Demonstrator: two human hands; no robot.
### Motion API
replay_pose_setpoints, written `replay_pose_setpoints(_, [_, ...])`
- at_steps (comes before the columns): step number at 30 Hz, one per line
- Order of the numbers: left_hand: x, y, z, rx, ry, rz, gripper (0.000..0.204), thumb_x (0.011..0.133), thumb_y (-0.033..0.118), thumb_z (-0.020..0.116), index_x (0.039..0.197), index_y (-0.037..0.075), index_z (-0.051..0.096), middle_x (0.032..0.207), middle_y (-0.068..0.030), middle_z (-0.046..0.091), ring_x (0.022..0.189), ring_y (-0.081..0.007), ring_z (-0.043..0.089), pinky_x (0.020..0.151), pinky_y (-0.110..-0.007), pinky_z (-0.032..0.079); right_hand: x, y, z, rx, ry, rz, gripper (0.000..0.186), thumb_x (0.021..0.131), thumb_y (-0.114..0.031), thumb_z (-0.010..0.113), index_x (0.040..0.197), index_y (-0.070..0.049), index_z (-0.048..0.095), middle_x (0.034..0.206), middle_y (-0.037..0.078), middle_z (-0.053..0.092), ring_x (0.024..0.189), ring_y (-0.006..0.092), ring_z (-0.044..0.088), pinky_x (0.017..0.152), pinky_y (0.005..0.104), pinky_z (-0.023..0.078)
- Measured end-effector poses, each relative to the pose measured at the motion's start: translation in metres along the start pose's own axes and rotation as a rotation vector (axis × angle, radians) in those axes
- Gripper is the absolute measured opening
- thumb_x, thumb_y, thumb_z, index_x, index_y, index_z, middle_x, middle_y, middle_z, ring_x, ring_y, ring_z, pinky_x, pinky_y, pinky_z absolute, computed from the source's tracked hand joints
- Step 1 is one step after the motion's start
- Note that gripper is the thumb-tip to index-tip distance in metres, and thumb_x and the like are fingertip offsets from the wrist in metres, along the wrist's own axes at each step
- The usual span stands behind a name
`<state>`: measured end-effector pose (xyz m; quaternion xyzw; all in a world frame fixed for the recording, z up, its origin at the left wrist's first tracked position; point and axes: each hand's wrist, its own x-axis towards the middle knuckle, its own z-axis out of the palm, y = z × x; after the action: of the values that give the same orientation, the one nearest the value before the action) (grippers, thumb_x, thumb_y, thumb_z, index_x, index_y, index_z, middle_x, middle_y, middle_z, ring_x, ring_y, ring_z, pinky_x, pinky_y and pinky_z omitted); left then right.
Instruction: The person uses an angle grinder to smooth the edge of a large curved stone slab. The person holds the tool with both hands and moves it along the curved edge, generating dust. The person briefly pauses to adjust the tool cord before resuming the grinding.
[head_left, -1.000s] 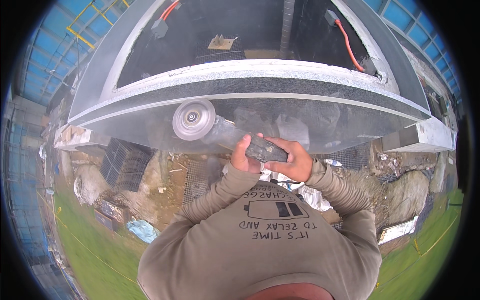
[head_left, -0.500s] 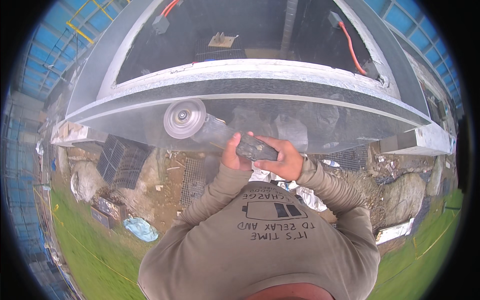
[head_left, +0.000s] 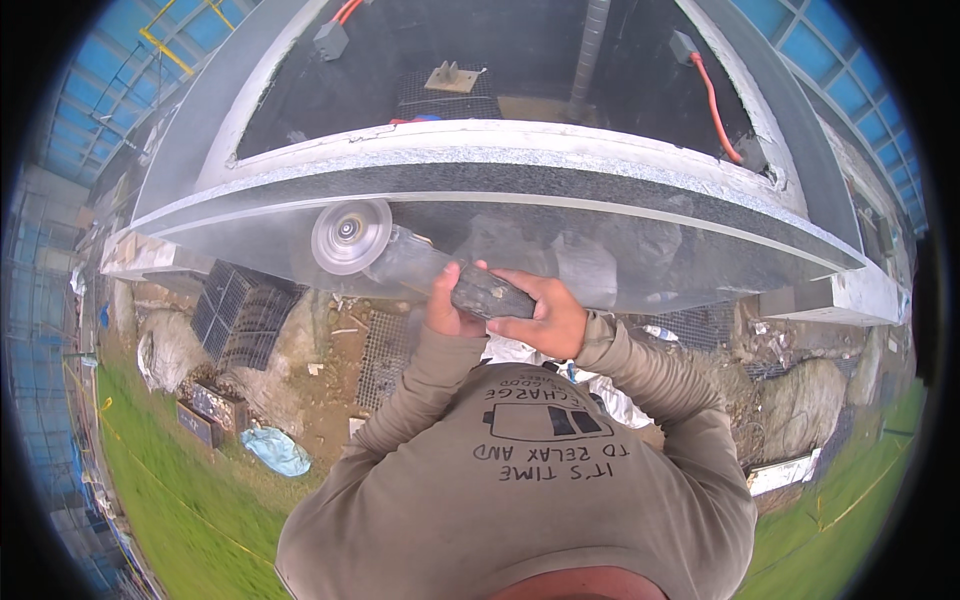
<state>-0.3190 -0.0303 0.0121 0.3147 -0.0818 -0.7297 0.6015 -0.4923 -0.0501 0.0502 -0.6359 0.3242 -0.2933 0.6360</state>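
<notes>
Both of my hands grip the dark, dust-coated body of an angle grinder [head_left: 492, 295]. My left hand [head_left: 447, 305] is closed on its left side, thumb up, and my right hand [head_left: 550, 315] wraps round the right end. The grinder's round metal disc [head_left: 350, 236] is at the front face of a long dark speckled stone slab [head_left: 660, 205] with a pale edge strip; whether it touches the stone I cannot tell. Hazy dust hangs around the disc and along the slab, blurring the grinder's neck.
Above the slab is a dark recessed opening with a white frame [head_left: 500, 133], grey boxes and orange conduit [head_left: 720, 110]. Blocks [head_left: 830, 308] jut out at both ends. Below lie wire mesh [head_left: 385, 350], rocks, rubble, a blue plastic sheet [head_left: 275, 452] and grass [head_left: 200, 500]. Blue panelling lines the sides.
My hands and the grinder have moved steadily leftward along the slab, the disc ending farther left and slightly higher in the picture. The grip is the same.
</notes>
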Motion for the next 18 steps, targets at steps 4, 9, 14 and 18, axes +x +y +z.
replay_pose_setpoints(4, [0.003, 0.008, -0.002, 0.016, 0.011, 0.036, 0.035, 0.092, 0.04, 0.061, 0.105, 0.008, 0.062, 0.1, -0.009, 0.067, 0.094, -0.0254, 0.064, 0.085, -0.042, 0.052, 0.011, 0.002, 0.004, -0.022, -0.004, -0.021, 0.065, 0.084, -0.011, 0.073, 0.14, 0.008, 0.046, 0.119, 0.015, 0.064, 0.105, 0.0134, 0.06, 0.091, 0.0289, 0.048])
replay_pose_setpoints(9, [0.005, 0.02, 0.002, 0.001, 0.025, 0.051, 0.032, 0.091, 0.038, 0.062, 0.102, 0.008, 0.062, 0.098, -0.0083, 0.069, 0.09, -0.0259, 0.066, 0.083, -0.043, 0.054, 0.023, 0.002, 0.008, -0.046, -0.007, -0.012, 0.066, 0.083, -0.013, 0.074, 0.14, 0.007, 0.046, 0.118, 0.017, 0.065, 0.104, 0.0149, 0.06, 0.09, 0.0297, 0.049])
replay_pose_setpoints(14, [0.006, 0.025, 0.005, 0.009, 0.008, 0.086, 0.032, 0.091, 0.037, 0.063, 0.101, 0.008, 0.062, 0.099, -0.0083, 0.069, 0.09, -0.0254, 0.066, 0.082, -0.044, 0.054, 0.029, 0.002, 0.007, -0.08, 0.005, -0.049, 0.066, 0.083, -0.013, 0.074, 0.139, 0.008, 0.046, 0.118, 0.018, 0.065, 0.104, 0.0149, 0.059, 0.09, 0.0297, 0.049])
replay_pose_setpoints(18, [0.005, 0.013, 0.004, 0.051, 0.027, 0.121, 0.033, 0.09, 0.038, 0.064, 0.101, 0.007, 0.063, 0.099, -0.0087, 0.068, 0.091, -0.0253, 0.066, 0.083, -0.043, 0.054, 0.019, 0.005, 0.003, 0.034, -0.025, -0.005, 0.065, 0.084, -0.012, 0.073, 0.139, 0.008, 0.046, 0.119, 0.016, 0.064, 0.105, 0.0135, 0.059, 0.091, 0.0289, 0.048])
